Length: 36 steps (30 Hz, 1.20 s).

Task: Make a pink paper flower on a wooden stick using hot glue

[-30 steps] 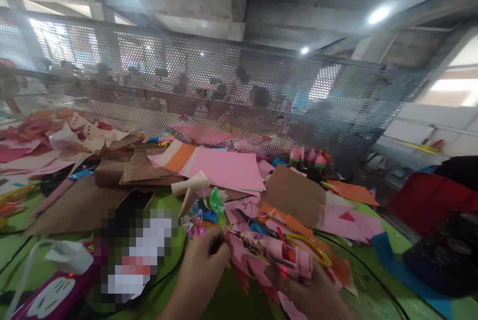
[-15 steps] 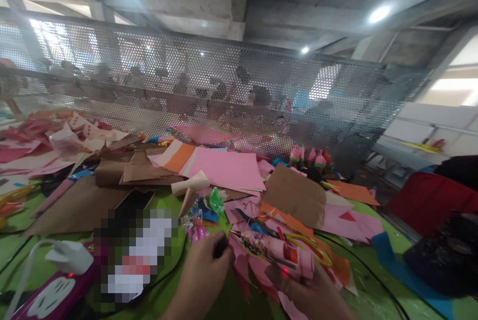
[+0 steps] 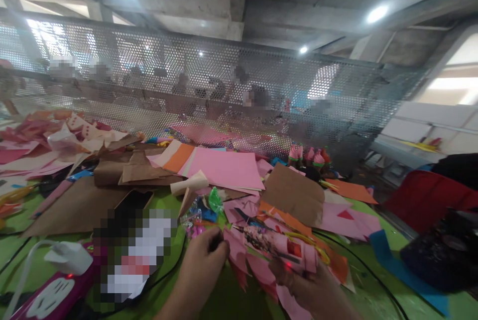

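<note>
My right hand [image 3: 302, 280] is wrapped around a pink hot glue gun [image 3: 276, 245] with a dark speckled pattern and a small red light glowing near the thumb. Its metal nozzle points left, toward my other hand. My left hand [image 3: 207, 258] is closed, fingertips pinched at the edge of a piece of pink paper [image 3: 236, 250]; what lies inside the pinch is mostly hidden. The nozzle tip is close above this paper, and I cannot tell if they touch. More pink paper pieces [image 3: 261, 270] lie under the glue gun.
Left on the green table are a phone [image 3: 134, 203], a purple power strip [image 3: 48, 295] and a white plug [image 3: 70, 255]. Pink sheets [image 3: 227, 165], brown cardboard [image 3: 295, 193] and wrapped candy [image 3: 215, 200] lie ahead. A black cable [image 3: 358, 255] runs right. A perforated metal screen [image 3: 209, 81] stands behind.
My left hand has shifted slightly left and up, with the pink paper beside it. The glue gun has moved a little to the right, its nozzle still near the paper.
</note>
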Motion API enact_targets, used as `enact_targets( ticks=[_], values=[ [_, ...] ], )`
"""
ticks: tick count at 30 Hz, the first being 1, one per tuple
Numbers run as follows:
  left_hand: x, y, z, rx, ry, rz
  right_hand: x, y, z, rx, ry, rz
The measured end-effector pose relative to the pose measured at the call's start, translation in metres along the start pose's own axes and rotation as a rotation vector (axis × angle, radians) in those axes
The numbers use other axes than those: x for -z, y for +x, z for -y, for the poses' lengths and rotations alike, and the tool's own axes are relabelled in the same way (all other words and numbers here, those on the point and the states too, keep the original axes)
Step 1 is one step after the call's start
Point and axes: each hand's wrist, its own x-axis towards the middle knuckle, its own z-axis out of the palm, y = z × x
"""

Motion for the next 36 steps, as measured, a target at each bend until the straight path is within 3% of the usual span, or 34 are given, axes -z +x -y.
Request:
enact_targets(
  ticks=[5, 11, 15, 18, 22, 26, 30, 32, 34, 36],
  values=[
    [0.009, -0.001, -0.006, 0.039, -0.031, 0.053, 0.024, -0.005, 0.002, -0.038, 0.053, -0.074],
    [0.017, -0.009, -0.016, 0.067, -0.013, 0.034, 0.093, -0.048, -0.011, -0.192, -0.051, -0.343],
    [0.021, -0.013, -0.018, 0.076, -0.024, -0.025, 0.135, -0.085, -0.031, -0.365, -0.202, -0.353],
    [0.024, -0.011, -0.014, 0.107, -0.023, -0.041, 0.153, -0.105, -0.047, -0.498, -0.262, -0.326],
    [0.027, -0.008, -0.009, 0.103, -0.020, -0.037, 0.168, -0.115, -0.070, -0.590, -0.288, -0.356],
    [0.026, -0.007, -0.011, 0.105, -0.045, -0.064, 0.182, -0.109, -0.083, -0.556, -0.528, -0.317],
    [0.024, -0.008, -0.015, 0.089, -0.056, -0.061, 0.191, -0.109, -0.070, -0.520, -0.851, -0.249],
    [0.024, -0.007, -0.014, 0.085, -0.060, -0.051, 0.189, -0.111, -0.055, -0.556, -1.040, -0.325],
    [0.024, -0.007, -0.014, 0.079, -0.058, -0.036, 0.179, -0.108, -0.038, -0.410, -1.111, -0.433],
    [0.024, -0.008, -0.014, 0.075, -0.048, -0.021, 0.159, -0.098, -0.023, -0.189, -1.067, -0.406]
  ],
)
